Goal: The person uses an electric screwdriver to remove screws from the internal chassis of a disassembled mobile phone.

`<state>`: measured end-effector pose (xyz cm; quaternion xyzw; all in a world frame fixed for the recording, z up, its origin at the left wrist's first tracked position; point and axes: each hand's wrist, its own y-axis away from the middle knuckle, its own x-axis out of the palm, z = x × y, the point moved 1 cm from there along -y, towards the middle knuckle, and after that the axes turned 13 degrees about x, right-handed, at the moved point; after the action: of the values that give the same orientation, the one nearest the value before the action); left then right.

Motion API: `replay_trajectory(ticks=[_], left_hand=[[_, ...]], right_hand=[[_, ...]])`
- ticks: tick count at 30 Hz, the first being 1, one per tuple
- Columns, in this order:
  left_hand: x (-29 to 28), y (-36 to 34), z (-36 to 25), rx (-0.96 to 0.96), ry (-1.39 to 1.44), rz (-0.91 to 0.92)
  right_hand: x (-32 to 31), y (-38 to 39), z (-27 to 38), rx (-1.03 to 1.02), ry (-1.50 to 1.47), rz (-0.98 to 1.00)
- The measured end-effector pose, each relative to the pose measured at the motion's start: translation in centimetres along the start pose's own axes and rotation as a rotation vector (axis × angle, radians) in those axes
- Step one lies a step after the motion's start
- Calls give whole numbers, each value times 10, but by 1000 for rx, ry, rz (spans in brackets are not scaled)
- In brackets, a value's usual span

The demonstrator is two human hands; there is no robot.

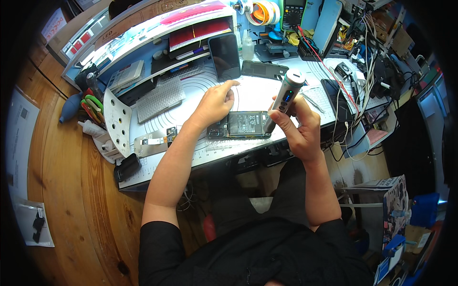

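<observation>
An opened phone point(218, 128) lies on the work mat near the table's front edge, its dark battery point(247, 124) exposed. My right hand point(305, 126) is wrapped round a grey electric screwdriver point(287, 93) with small blue and green lights. The screwdriver leans over the phone's right end; its tip is hard to make out. My left hand point(217, 101) is just above the phone's left part, with the index finger stretched out toward the far side and the thumb apart. Nothing shows in it. Some fingers are hidden.
Behind stand an upright dark phone point(224, 57) and a flat phone back point(265, 69). Bubble wrap point(161, 99) and a small part with a flex cable point(155, 141) lie left. A perforated white holder point(118, 121) stands at the edge. Cables point(365, 90) hang at right, below a multimeter point(292, 14).
</observation>
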<state>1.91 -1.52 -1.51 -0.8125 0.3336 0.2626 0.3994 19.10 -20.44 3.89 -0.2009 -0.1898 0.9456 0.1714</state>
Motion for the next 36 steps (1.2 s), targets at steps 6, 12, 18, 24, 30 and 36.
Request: replay_trajectory(ticks=[6, 12, 18, 24, 30, 36], left_hand=[[-3, -3, -8, -10, 105, -137], [-2, -3, -7, -45, 316, -159], [-2, -3, -7, -92, 560, -122], [-6, -4, -15, -113, 819, -43], [-9, -4, -17, -151, 983, 49], [-11, -4, -23, -141, 1087, 121]], right_hand=[[0, 1, 2, -1, 13, -7], [2, 0, 2, -18, 6, -15], [3, 0, 1, -9, 1, -11], [0, 0, -8, 17, -43, -36], [-3, -2, -10, 68, -195, -98], [0, -8, -9, -46, -489, -232]])
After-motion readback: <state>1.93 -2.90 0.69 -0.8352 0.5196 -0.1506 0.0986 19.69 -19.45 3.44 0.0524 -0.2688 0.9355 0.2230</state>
